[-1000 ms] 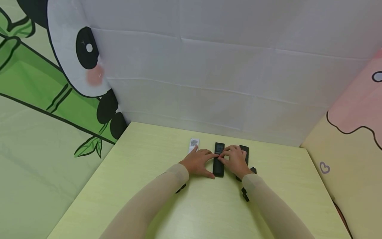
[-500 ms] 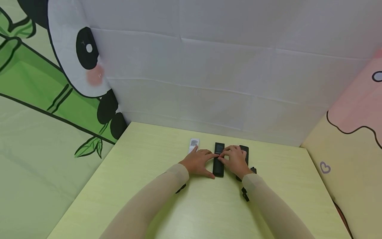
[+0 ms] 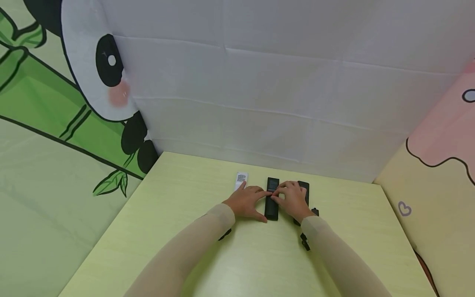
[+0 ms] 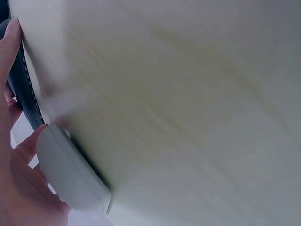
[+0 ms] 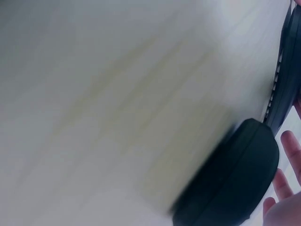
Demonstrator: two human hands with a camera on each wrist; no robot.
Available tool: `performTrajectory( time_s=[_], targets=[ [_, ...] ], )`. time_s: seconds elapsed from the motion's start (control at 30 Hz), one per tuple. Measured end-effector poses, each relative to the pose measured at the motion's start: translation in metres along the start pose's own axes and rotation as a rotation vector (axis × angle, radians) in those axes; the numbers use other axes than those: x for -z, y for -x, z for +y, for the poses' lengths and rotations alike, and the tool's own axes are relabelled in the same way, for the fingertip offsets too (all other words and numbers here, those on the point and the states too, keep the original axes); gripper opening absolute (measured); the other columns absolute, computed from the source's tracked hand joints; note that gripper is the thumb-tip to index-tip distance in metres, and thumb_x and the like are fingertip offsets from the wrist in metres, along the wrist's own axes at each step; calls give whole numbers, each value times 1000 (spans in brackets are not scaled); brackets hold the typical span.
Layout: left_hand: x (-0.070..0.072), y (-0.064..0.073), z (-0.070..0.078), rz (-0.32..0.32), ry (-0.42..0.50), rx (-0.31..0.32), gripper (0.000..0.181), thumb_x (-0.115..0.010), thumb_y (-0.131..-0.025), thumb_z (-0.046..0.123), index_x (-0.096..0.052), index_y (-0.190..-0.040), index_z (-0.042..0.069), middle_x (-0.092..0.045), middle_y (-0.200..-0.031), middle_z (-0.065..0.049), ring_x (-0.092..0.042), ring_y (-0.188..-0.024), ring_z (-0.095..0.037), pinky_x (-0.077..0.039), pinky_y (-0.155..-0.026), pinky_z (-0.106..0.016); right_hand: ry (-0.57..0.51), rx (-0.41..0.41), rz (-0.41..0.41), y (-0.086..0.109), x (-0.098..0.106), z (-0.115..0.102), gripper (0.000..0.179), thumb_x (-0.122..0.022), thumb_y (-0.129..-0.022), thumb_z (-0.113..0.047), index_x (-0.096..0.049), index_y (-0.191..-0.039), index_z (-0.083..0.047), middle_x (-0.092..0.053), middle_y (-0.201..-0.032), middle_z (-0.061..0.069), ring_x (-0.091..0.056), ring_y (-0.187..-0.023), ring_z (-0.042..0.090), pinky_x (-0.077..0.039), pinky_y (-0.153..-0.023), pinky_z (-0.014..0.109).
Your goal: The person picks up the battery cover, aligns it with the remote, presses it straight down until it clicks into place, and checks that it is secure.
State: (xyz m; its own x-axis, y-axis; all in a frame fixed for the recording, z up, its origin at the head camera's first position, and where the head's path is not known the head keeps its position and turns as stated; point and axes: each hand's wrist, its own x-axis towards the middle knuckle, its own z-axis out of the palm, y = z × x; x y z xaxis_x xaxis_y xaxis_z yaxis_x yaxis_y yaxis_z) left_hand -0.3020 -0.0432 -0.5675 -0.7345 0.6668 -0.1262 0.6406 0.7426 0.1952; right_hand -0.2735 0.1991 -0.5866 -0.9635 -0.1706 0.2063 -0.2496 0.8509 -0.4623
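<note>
Below and right of frame centre, a long black remote [image 3: 271, 209] is touched by the spread left hand [image 3: 246, 201]; whether anything is pinched by the bent-fingered right hand [image 3: 293, 199] cannot be told

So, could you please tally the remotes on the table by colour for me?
White: 1 (the white remote)
Black: 2 (the middle black remote and the right-hand black remote, partly hidden)
Total: 3
</note>
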Motion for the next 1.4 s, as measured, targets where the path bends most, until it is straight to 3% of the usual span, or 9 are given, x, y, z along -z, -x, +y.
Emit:
performTrajectory(
  time_s=[1.13, 1.4],
  targets=[
    [2, -35, -1, 19, 19, 64, 108, -86, -92, 85, -46, -183, 41, -59, -179, 2, -52, -173, -23, -16, -153, -69, -17, 64, -28, -34, 11, 28, 10, -86, -110, -28, -92, -105, -22, -76, -144, 15, -56, -153, 51, -38, -122, 80],
    [6, -36, 0, 14, 25, 68, 108, -86, -93, 85, -45, -183, 40, -58, -180, 2, -51, -174, -23, -15, -153, -69, 3, 58, -43, -37, 13, 29, 11, -85, -111, -30, -91, -105, -23, -75, -146, 15, -55, -154, 51, -38, -124, 79]
  ],
)
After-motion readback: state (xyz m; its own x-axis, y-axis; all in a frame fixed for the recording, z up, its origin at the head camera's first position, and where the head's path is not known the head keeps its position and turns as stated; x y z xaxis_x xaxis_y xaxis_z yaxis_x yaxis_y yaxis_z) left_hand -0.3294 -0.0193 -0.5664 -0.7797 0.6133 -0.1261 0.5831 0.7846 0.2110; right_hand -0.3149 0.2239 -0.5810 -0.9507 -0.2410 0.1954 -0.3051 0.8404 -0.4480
